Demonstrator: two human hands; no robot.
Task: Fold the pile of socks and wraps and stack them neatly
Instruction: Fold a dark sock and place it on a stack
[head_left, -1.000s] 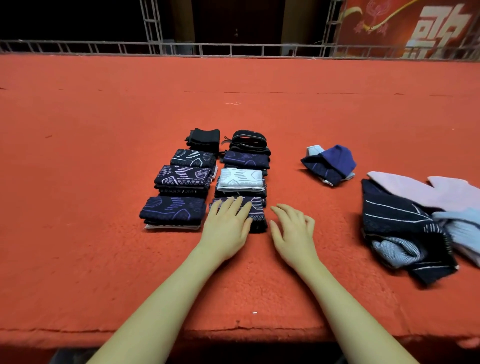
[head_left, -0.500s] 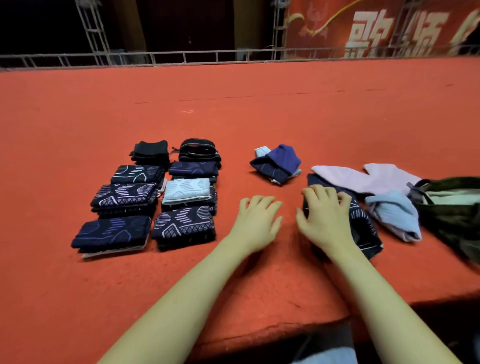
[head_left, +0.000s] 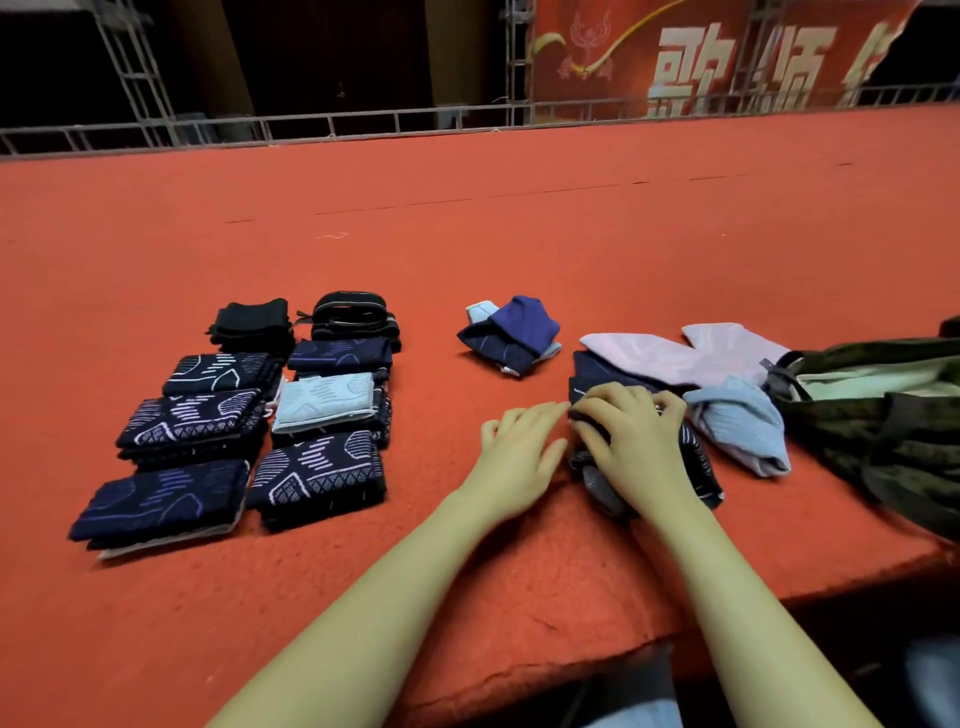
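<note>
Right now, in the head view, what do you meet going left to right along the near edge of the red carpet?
Folded patterned sock stacks → left hand → right hand gripping a dark striped sock → light blue sock → olive bag.

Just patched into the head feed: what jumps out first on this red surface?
The folded dark patterned socks stand in two tidy rows at left on the red carpet. At right, the right hand grips a dark sock from the unfolded heap, the left hand flat beside it.
</note>
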